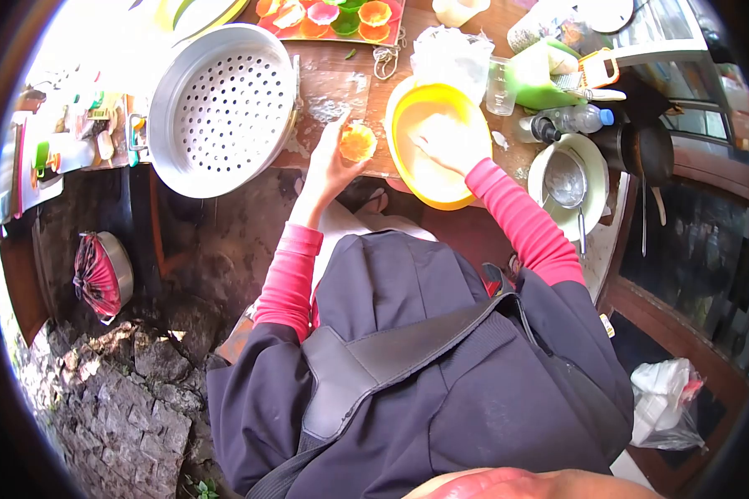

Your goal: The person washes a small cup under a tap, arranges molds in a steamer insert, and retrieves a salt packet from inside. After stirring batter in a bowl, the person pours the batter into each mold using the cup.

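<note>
The left hand grips an orange cup near the yellow basin, where the right hand lies, grip unclear.

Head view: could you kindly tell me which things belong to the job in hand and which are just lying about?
Likely in use:
orange cup, in left hand
yellow basin, right hand inside
similar cups
perforated pan

Probably lying about:
blue-capped bottle
plastic bag

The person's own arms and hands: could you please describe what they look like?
The left hand and right hand are bare. Close-fitting pink sleeves cover both forearms, ending near the wrists; a loose dark garment covers the upper arms.
</note>
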Demonstrator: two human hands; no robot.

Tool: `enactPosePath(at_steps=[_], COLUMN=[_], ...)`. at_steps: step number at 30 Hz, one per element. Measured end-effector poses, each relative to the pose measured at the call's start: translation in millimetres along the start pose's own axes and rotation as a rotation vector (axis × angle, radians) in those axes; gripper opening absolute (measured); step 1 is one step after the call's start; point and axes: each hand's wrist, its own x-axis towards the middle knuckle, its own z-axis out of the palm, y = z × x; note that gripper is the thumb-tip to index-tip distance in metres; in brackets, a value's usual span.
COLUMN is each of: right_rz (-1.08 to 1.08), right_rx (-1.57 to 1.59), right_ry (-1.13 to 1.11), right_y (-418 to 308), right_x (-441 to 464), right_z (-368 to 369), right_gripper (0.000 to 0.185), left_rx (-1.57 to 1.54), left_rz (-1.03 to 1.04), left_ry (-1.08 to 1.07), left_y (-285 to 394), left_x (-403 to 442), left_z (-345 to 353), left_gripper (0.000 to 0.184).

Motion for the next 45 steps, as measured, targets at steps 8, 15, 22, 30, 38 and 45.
enactPosePath(at_steps=[8, 15, 22, 30, 38, 45], right_rz=[-0.155, 0.091, 0.035, -0.195, -0.028, -0.121], right_rx=[0.167, 0.700, 0.469, -0.146, 0.709, 0.165], right_ry=[0.336, 0.164, 0.195, 0.085, 0.198, 0.219], right_y=[21.5, 35.2, 24.3, 18.9, 22.8, 27.8], right_x=[-33.7, -19.3, 4.1, -29.8, -27.0, -10.1], right_z=[42.1, 31.4, 33.7, 33.6, 22.4, 23.6], right_gripper=[0.029, 0.035, 0.020, 0.028, 0.028, 0.025], left_rx=[-0.132, -0.178, -0.334, -0.254, -0.195, -0.111], left_rz=[-0.067, 0.021, 0.028, 0.001, 0.057, 0.091], left_ry=[0.001, 0.038, 0.050, 0.075, 0.111, 0.040], left_y=[5.2, 6.0, 3.4, 0.0, 1.9, 1.3], left_x=[-0.1, 3.5, 4.6, 3.5, 8.2, 12.3], left_z=[-5.8, -0.5, 3.8, -7.1, -10.6, -2.2], left_gripper=[0.087, 0.089, 0.088, 0.084, 0.083, 0.083])
